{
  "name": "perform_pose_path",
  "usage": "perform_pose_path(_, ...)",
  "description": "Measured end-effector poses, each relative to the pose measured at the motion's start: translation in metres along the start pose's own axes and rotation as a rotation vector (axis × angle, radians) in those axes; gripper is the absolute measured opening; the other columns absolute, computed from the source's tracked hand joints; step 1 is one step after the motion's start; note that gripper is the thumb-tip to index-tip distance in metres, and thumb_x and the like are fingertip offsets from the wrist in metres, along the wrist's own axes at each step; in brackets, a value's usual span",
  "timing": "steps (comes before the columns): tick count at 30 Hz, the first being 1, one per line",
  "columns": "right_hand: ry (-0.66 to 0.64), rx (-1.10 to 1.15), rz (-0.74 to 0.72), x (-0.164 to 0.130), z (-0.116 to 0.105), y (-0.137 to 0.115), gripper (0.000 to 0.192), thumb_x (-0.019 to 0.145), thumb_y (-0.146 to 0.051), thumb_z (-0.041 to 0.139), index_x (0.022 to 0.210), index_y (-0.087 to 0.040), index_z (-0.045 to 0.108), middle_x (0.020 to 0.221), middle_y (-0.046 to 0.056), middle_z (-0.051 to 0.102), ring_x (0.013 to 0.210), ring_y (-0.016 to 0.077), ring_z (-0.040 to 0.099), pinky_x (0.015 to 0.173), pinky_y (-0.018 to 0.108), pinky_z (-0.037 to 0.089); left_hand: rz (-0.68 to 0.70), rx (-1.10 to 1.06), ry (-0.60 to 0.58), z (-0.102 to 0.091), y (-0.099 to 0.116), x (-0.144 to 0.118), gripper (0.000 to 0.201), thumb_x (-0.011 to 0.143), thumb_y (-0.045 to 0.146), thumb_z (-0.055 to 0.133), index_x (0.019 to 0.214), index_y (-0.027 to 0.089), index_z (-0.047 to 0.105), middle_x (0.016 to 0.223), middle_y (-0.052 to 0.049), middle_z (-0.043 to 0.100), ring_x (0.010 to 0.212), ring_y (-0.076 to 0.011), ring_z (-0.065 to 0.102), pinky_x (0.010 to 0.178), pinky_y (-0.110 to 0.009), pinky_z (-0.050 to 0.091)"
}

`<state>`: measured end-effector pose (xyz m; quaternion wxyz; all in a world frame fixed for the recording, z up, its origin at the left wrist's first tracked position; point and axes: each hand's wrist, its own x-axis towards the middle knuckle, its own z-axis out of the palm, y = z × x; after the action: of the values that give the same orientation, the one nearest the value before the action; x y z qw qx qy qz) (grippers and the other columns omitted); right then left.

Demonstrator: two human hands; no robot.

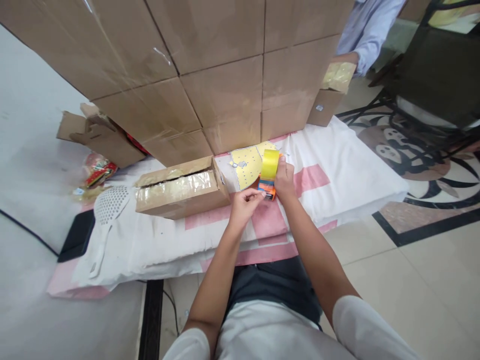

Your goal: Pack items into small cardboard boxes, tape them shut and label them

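**Tape dispenser held two-handed beside a taped carton**

The right hand [285, 177] is closed around an orange tape dispenser [267, 189] carrying a yellow tape roll [270, 164], held upright just above the white-and-pink bedding [337, 175]. The left hand [243, 204], at the dispenser's 8 o'clock, pinches its fingertips at the cutter end, apparently to find or draw the tape's free end. A small carton [182, 192], its seam already taped, lies at 9 o'clock, within reach. Stacked cartons [225, 75] stand at 12 o'clock. A white slotted spoon [108, 210] lies far left. Another person's sleeve [369, 30] shows at 1 o'clock.
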<state>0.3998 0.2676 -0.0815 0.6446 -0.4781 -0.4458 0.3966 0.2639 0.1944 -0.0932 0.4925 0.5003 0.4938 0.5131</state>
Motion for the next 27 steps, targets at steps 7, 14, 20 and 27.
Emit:
perform_pose_path(7,0.12,-0.018,0.06,0.001,0.002,-0.001,0.061,0.093,-0.081,0.045,0.068,-0.025,0.049,0.062,-0.001,0.052,0.057,0.0148,0.053,0.05,0.028,0.042,-0.097,-0.121,-0.067,0.001,-0.004,-0.011,0.036,0.068,0.048,0.088,0.085,0.016,0.082,0.082,-0.008,0.077,0.076,-0.0192,0.07,0.074,-0.032,0.057)
perform_pose_path(14,0.289,0.164,0.14,0.017,-0.004,0.017,0.047,0.092,-0.071,0.055,0.078,-0.026,0.057,0.07,-0.003,0.062,0.063,0.0152,0.062,0.054,0.027,0.051,-0.204,-0.133,-0.048,0.001,-0.008,-0.019,0.038,0.065,0.046,0.088,0.079,0.012,0.078,0.067,-0.005,0.073,0.049,-0.0094,0.055,0.043,-0.02,0.042)
perform_pose_path(20,0.254,0.311,0.258,0.023,-0.005,0.021,0.041,0.091,-0.063,0.058,0.087,-0.023,0.064,0.075,-0.002,0.072,0.065,0.0155,0.07,0.054,0.026,0.054,-0.234,-0.083,-0.063,0.0,-0.006,-0.018,0.033,0.067,0.041,0.087,0.079,0.012,0.077,0.071,-0.005,0.074,0.048,-0.0087,0.053,0.039,-0.018,0.038)
perform_pose_path(27,0.082,0.41,0.403,0.021,0.0,0.01,0.048,0.093,-0.067,0.053,0.088,-0.021,0.067,0.074,0.001,0.075,0.065,0.0195,0.074,0.059,0.031,0.061,-0.087,-0.101,-0.119,-0.002,-0.002,-0.014,0.035,0.069,0.045,0.087,0.082,0.014,0.079,0.082,-0.009,0.078,0.068,-0.0162,0.068,0.059,-0.025,0.054)
